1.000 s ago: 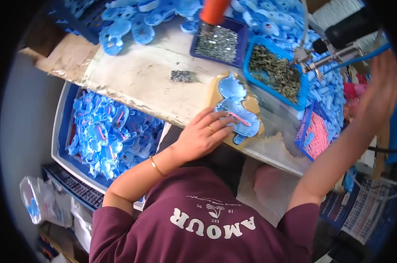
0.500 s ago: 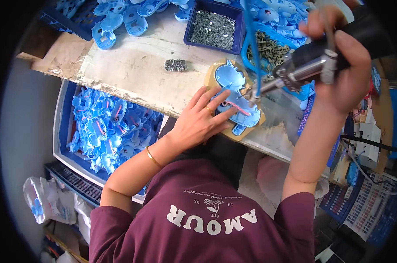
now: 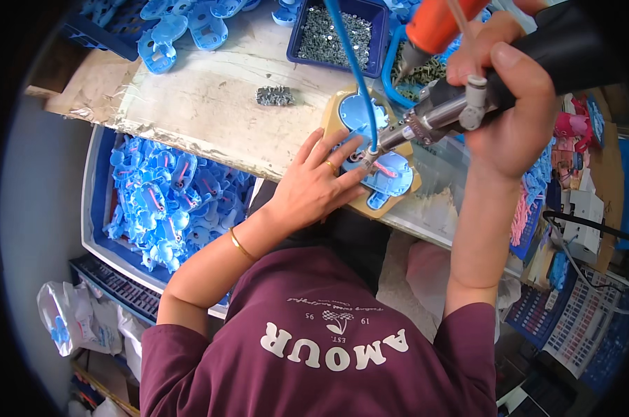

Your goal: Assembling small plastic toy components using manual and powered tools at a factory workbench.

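My left hand [image 3: 316,178] lies with its fingers spread over a light blue plastic toy shell [image 3: 392,174], holding nothing in a closed grip. The shell, with a pink strip inside, rests hollow side up in a tan fixture block [image 3: 337,115]. My right hand [image 3: 519,118] is closed around a power screwdriver [image 3: 425,119] with a black body and a metal nose. A blue hose [image 3: 350,59] runs down to its tip. That tip sits on the shell beside my left fingertips; its exact contact point is hidden.
A dark blue tray of small screws [image 3: 335,38] stands at the back, near a light blue basket of small metal parts [image 3: 425,69]. An orange-bodied tool [image 3: 439,26] hangs above. A bin of blue shells [image 3: 168,201] is at left. A grey cluster of small parts [image 3: 274,96] lies on the bench.
My right hand and the screwdriver have moved left, shifting the tip from the shell's right side toward my left fingertips. The orange tool has come into view. My left hand stays on the shell.
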Available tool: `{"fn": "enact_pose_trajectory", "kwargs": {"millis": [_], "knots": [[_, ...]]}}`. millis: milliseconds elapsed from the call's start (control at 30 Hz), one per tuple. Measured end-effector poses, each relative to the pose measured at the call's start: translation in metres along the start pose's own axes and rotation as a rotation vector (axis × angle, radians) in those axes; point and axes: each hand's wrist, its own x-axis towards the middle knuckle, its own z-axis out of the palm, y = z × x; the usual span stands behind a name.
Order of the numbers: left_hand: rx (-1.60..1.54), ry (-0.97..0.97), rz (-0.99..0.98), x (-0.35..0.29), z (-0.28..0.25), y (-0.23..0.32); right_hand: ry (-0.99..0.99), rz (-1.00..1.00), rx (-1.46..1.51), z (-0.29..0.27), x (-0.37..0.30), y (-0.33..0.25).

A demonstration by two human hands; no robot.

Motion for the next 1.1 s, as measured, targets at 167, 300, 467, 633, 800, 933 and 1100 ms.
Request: {"fn": "enact_pose_trajectory", "kwargs": {"millis": [167, 300, 467, 633, 800, 933, 1100], "knots": [[0.007, 0.011, 0.003, 0.000, 0.001, -0.001, 0.237, 0.033, -0.498, 0.010, -0.010, -0.012], [0.034, 0.009, 0.032, 0.000, 0.002, 0.000, 0.224, 0.005, -0.462, -0.002, -0.004, -0.013], [-0.032, 0.026, 0.043, 0.006, -0.001, 0.001, 0.065, -0.013, -0.423, -0.014, 0.052, -0.054], [-0.278, -0.039, 0.084, 0.031, -0.038, 0.006, -0.240, -0.103, -0.728, -0.066, 0.097, -0.113], [-0.636, -0.286, -0.189, 0.011, -0.153, -0.024, 0.122, 0.250, -1.205, -0.218, 0.076, -0.143], [-0.265, -0.604, -0.444, -0.021, -0.249, -0.037, 0.291, 0.109, -1.703, -0.366, -0.006, -0.155], [0.237, -0.544, -0.540, -0.057, -0.241, -0.045, 0.300, 0.347, -1.987, -0.384, -0.051, -0.119]]}}
